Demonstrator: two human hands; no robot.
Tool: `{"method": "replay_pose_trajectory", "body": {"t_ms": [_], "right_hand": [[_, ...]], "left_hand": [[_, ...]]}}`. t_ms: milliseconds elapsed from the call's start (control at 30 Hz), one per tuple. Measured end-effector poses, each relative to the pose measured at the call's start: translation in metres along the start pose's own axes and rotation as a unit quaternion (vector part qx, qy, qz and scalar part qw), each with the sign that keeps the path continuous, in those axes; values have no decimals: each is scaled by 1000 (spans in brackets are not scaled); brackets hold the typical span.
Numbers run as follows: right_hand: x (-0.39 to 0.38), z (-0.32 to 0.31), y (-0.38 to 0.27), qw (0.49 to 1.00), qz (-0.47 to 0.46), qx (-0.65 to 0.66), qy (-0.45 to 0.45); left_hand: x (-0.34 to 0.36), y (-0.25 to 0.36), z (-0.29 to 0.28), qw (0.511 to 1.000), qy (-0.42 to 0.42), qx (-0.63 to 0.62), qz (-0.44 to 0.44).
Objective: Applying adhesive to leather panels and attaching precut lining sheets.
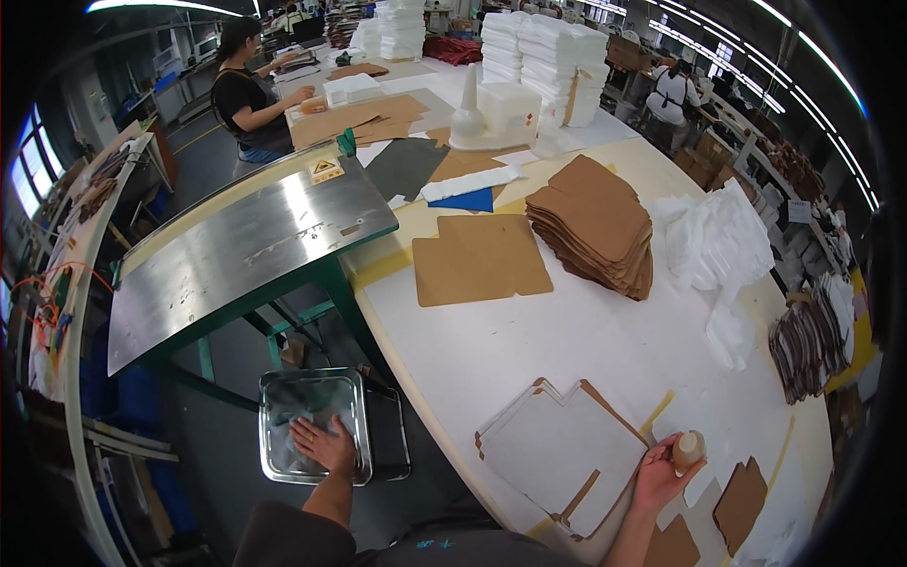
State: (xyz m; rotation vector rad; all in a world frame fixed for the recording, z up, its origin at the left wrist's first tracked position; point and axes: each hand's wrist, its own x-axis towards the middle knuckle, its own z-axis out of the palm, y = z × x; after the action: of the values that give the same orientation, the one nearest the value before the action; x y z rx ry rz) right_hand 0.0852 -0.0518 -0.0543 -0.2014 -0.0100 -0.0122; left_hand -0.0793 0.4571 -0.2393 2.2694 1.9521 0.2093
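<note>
My left hand [326, 444] lies palm down with its fingers spread over a shiny metal tray [268, 416]. Something clear or whitish in the tray is hard to make out. At the right, my right hand [661, 472] is closed around a small, rounded beige bottle [690, 452], partly hidden by the fingers. Just left of that hand, a white, notched flat piece with brown edges [557, 444] rests on the table. Brown cut pieces [740, 506] lie below and right of the same hand.
A brown stack of cut pieces [595, 222] stands beyond, beside a tan flat sheet [482, 260]. White foam sheeting [723, 241] is heaped at right. A metal-topped bench [255, 246] adjoins the table at left. A co-worker [244, 99] works at the far left.
</note>
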Motion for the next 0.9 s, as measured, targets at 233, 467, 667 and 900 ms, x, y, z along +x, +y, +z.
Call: {"method": "replay_pose_trajectory", "body": {"t_ms": [233, 467, 667, 900], "right_hand": [[1, -1, 2, 1000, -7, -7, 3], [1, -3, 0, 1000, 2, -21, -5], [1, -5, -1, 1000, -2, -10, 12], [1, -7, -2, 1000, 2, -16, 1]], "left_hand": [[4, -7, 7, 1000, 24, 9, 1], [4, -7, 12, 999, 25, 20, -2], [4, -8, 13, 999, 32, 19, -2], [5, -10, 16, 998, 51, 27, 6]]}}
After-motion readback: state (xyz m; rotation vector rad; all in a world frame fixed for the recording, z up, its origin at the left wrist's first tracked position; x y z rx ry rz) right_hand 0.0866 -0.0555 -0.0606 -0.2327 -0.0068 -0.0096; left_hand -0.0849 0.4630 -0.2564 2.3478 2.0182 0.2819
